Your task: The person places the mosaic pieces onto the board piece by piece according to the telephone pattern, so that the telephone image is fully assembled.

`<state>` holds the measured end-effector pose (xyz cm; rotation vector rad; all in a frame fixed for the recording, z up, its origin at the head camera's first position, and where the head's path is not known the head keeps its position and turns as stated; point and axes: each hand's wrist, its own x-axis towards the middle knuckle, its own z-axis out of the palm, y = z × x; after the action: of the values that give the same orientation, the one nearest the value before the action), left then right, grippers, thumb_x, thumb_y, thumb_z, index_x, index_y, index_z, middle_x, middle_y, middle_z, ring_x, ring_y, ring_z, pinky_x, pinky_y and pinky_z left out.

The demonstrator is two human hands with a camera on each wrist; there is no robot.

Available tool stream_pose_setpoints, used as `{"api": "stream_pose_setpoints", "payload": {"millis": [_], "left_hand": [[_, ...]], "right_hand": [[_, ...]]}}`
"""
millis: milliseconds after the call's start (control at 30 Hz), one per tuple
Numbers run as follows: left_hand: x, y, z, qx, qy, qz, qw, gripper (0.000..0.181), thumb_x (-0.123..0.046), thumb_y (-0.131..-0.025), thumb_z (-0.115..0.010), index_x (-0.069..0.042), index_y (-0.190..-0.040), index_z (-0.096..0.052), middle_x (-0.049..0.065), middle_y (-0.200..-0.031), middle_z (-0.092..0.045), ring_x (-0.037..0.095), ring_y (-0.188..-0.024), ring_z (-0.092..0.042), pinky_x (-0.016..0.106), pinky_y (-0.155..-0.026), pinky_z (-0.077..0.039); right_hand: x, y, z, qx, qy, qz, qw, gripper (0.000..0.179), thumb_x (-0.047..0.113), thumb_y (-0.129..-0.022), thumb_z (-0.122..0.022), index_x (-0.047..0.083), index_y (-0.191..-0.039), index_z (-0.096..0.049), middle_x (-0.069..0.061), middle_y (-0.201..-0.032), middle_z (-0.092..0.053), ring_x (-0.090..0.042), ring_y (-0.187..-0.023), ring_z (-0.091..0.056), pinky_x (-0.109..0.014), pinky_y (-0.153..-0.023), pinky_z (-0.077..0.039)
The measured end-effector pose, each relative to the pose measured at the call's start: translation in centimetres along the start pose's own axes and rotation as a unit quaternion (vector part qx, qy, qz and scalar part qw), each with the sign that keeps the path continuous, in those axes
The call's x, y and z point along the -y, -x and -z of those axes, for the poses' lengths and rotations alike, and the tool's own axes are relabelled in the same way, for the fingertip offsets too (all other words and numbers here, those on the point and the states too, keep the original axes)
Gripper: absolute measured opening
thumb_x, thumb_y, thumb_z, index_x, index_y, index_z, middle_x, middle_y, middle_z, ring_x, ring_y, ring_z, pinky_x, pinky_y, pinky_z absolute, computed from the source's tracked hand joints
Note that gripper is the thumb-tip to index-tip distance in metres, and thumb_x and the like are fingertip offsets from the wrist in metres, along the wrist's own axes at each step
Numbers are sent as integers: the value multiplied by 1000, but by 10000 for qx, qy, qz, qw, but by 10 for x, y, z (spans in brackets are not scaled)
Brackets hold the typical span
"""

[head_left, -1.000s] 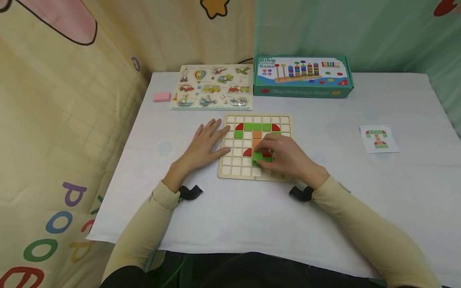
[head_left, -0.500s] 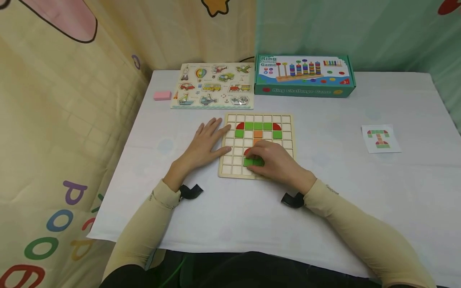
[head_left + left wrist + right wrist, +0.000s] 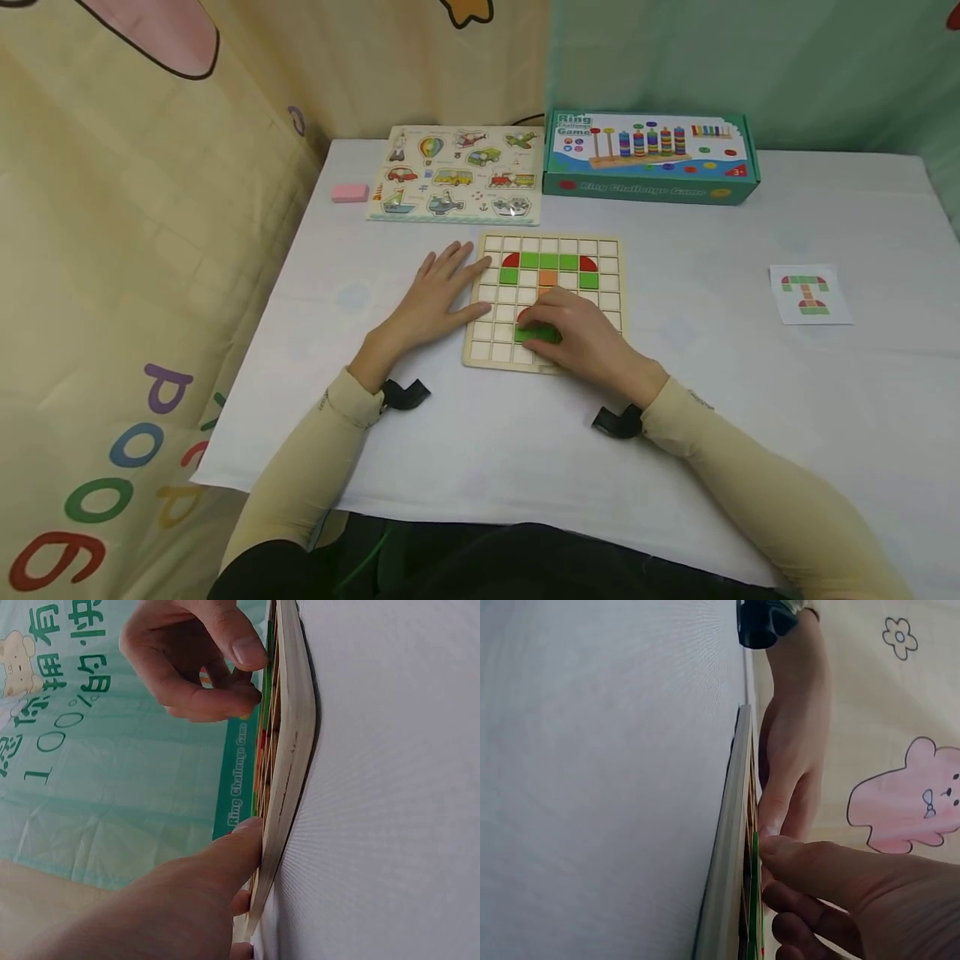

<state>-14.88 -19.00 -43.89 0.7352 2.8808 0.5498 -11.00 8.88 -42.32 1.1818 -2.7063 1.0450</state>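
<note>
My left hand [image 3: 431, 296] rests at the left edge of the wooden grid board [image 3: 482, 354], fingers spread and fingertips touching the frame. Over the lower middle of the board, my right hand [image 3: 581, 333] has its thumb and curled fingers about a green square tile [image 3: 522, 333] at the left end of the bottom green row. The left wrist view shows the thumb and finger on either side of the green tiles [image 3: 268, 675]. Higher on the board lie red quarter-circle tiles [image 3: 512, 260], green squares and an orange square [image 3: 548, 277]. My right hand hides part of the lower tiles.
A picture card [image 3: 813, 305] with a matching tile pattern lies to the right. Behind the board are a vehicle puzzle [image 3: 453, 200], a green Ring Challenge Game box [image 3: 651, 190] and a pink block [image 3: 349, 193]. Curtains stand behind the white table [image 3: 720, 250].
My right hand has moved left across the board with the green tile, which now sits at the left end of the bottom row. My left hand stays in place; the head view shifts slightly.
</note>
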Motion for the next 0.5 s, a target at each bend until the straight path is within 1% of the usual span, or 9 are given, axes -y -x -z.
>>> {"api": "stream_pose_setpoints", "payload": {"millis": [100, 200, 233, 300, 400, 500], "left_hand": [[-1, -2, 0, 8, -41, -18, 10000, 76, -54, -104, -60, -20, -166, -34, 14, -176, -18, 32, -165, -7, 57, -133, -2], [-2, -4, 1, 12, -72, -25, 10000, 76, -54, -104, -60, -20, -166, -34, 14, -176, -18, 32, -165, -7, 57, -133, -2], [-2, -4, 1, 13, -74, -26, 10000, 76, -54, -104, -60, -20, -167, -34, 15, -176, -18, 33, -165, -7, 57, -133, -2], [-2, -5, 0, 4, -71, -26, 10000, 77, -53, -103, -61, -20, -166, -34, 15, -176, -18, 33, -165, -7, 57, -133, -2], [-1, -4, 0, 6, -28, -8, 10000, 76, -53, -103, -61, -19, -166, -35, 15, -176, -19, 33, -165, -7, 57, -133, -2], [-2, -3, 0, -3, -9, -11, 10000, 76, -53, -103, -61, -19, -166, -35, 15, -176, -19, 32, -165, -8, 57, -133, -2]], "right_hand": [[-2, 0, 6, -269, -203, -333, 9989, 29, 17, -92, -84, 8, -118, -76, -5, -110, -73, -21, -99, -66, -41, -86, -56], [-6, -1, 15, -616, -117, -870, 9942, 41, 19, -94, -82, 2, -129, -70, -14, -120, -70, -29, -107, -63, -47, -92, -54], [-8, -1, 18, -666, -69, -1067, 9920, 45, 20, -94, -82, 0, -132, -67, -16, -123, -69, -31, -109, -62, -48, -92, -53], [-11, -1, 21, -640, -60, -1360, 9886, 48, 21, -94, -82, -2, -133, -65, -18, -127, -68, -34, -115, -59, -51, -98, -50], [-13, 1, 20, -480, -130, -1501, 9874, 45, 22, -95, -81, -2, -130, -67, -17, -127, -70, -34, -117, -59, -51, -101, -49], [-12, 3, 17, -460, -92, -1411, 9889, 35, 20, -96, -79, -1, -123, -72, -15, -121, -73, -32, -115, -62, -50, -101, -50]]}}
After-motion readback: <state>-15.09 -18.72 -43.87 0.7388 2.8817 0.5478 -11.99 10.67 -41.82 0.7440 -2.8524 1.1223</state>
